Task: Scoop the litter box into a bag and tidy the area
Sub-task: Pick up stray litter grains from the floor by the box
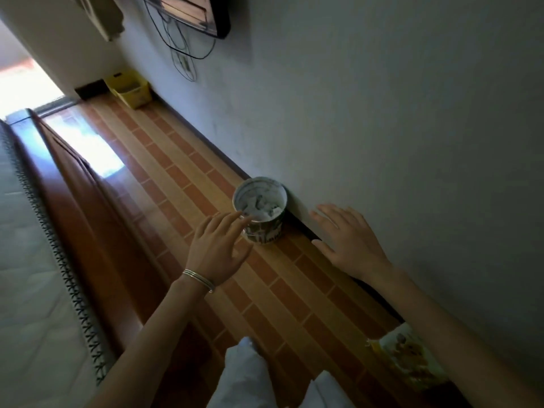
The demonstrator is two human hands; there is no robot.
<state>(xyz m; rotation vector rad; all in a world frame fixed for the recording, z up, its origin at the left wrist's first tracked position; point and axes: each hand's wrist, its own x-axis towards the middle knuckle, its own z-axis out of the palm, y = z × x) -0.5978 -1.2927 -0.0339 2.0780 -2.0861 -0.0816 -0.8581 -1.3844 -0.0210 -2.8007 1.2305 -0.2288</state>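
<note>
- Hands both spread, holding nothing: left hand (216,248) has fingertips at the rim of the tin (266,232), right hand (350,240) is beside it, likely framing it for a lift.
- Litter box is possibly the yellow bin (129,88), upper left of the frame, well apart.

Single view, worn on the head. Aimed forward and down along a narrow strip of tiled floor (182,178); frame rolled, floor strip diagonal from lower right to upper left. Close range: left grip (217,248) and right grip (347,240) near centre frame, both forearms entering from the bottom edge. Just beyond the left grip, a round container (265,231), viewed from above into its mouth. Beyond the right grip, filling the right half of frame, the wall (382,113). Outboard of the left grip, the bed (26,260) edge. Far beyond both grips, a yellow bin (129,89) and a bright doorway (26,83). Wide-angle, soft toward the edges.
</note>
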